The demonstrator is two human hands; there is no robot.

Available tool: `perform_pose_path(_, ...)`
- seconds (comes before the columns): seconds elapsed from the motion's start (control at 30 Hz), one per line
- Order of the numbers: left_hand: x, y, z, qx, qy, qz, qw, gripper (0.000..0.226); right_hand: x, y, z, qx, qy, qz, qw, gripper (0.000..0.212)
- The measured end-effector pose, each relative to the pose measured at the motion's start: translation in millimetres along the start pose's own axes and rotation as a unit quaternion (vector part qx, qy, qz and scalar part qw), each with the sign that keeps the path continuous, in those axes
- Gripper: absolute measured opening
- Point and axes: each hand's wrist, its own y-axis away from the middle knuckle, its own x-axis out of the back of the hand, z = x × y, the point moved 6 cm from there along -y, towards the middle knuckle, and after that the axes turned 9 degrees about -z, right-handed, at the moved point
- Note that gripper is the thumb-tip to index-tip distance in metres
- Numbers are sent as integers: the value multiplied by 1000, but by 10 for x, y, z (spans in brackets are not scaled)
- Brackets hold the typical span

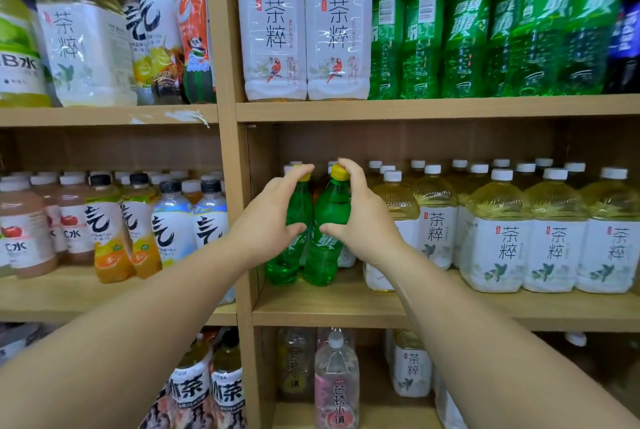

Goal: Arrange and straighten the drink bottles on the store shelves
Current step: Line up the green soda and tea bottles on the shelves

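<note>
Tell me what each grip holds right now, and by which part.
Left grip holds the left green bottle, right grip the right green bottle. Each has fingertips on the yellow cap and thumb on the body.

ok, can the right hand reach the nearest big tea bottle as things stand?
Probably yes, but it is busy: the right hand grips the right green bottle, the left hand the left green bottle. The tea bottle stands just beside the right hand, nothing between.

Two hands, left hand point(272, 221) and right hand point(362, 221), grip two green bottles point(330, 203). Above the hands stand two parrot-label bottles point(273, 37).
</note>
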Motion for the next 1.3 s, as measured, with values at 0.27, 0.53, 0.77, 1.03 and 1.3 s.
perform_pose_path(0.27, 183, 249, 11, -8, 73, 66, 995, 98, -48, 256, -155, 7, -17, 22, 1000, 110)
perform_pose_path(0.53, 664, 470, 181, -86, 130, 15, 988, 100, 558, 545, -680, -16, -1, 17, 1000, 110)
perform_pose_path(0.77, 1068, 452, 546, -144, 194, -37, 970, 98, 1141, 806, -1118, -26, -4, 3, 1000, 109)
perform_pose_path(1.03, 1497, 149, 1245, -212, 203, -49, 955, 99, 1934, 753, -1054, -45, -15, 69, 996, 106)
perform_pose_path(1.3, 1953, -415, 1993, -217, 249, 35, 943, 97, 2928, 472, -999, -3, -34, 148, 988, 98)
